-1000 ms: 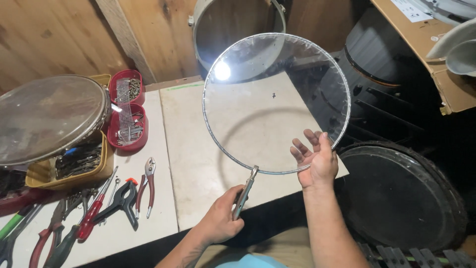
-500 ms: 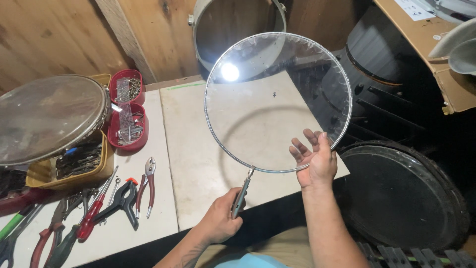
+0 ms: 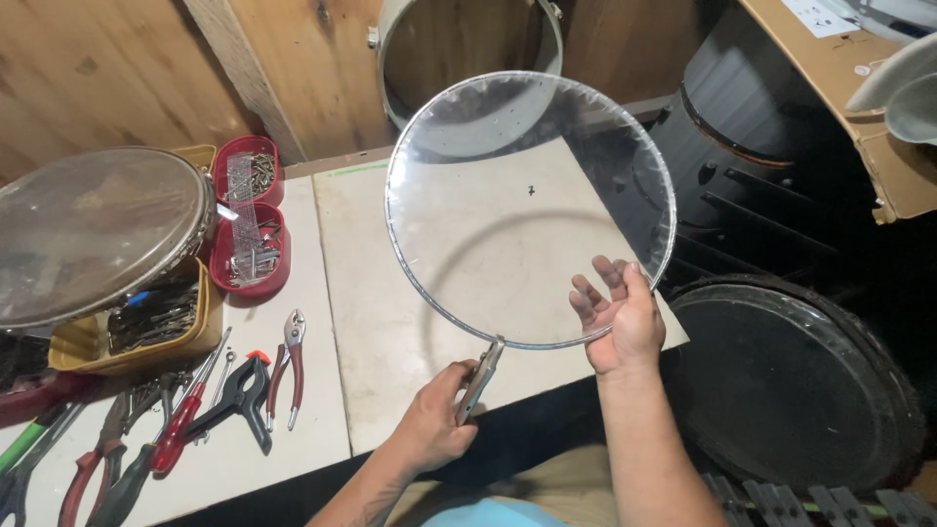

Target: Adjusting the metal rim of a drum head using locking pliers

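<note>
**Head view: clear drumhead held up over the bench, gripped at its lower rim**

Head view shows both forearms coming up from the bottom edge. The left hand (image 3: 434, 415) is closed in a fist around the handles of metal pliers (image 3: 479, 379), whose nose bites the bottom of the hoop. The right hand (image 3: 615, 317) is raised, palm toward the camera, fingers (image 3: 589, 293) loosely spread and slightly curled, pressed flat against the lower right part of the film; it supports rather than clasps.

The clear drumhead (image 3: 517, 195), a see-through round skin on a thin metal hoop, hangs in the air above the pale bench top (image 3: 371, 293), tilted toward the camera. Its rim runs just below the right fingertips and across the heel of that hand.

Compared with half a second ago, the bright glare spot on the upper left of the film is gone and the head sits a touch more to the right; both grips are unchanged.

To the left lie a red-handled pair of pliers (image 3: 290, 361), a black clamp (image 3: 239, 395), red trays of small parts (image 3: 251, 220) and a second drum (image 3: 93, 229).
</note>
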